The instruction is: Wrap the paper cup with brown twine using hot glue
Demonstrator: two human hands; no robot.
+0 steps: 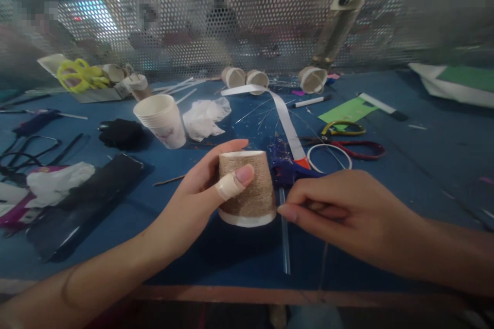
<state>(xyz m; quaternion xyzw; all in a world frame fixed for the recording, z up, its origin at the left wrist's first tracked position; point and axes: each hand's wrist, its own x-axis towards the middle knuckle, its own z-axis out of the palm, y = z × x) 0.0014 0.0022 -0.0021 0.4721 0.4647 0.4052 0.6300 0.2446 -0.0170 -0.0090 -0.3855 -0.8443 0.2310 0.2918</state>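
Twine-wrapped cup (260,193), near upright, narrow end up, held in the left hand (204,180), fingers around its left side. Right hand (343,203): thumb and forefinger pinched just right of the cup's lower edge; cannot tell whether a strand is held.

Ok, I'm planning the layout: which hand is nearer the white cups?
Left. The left hand, holding the twine cup, is in front and right of the white cups; the right hand is farther right, past the twine cup.
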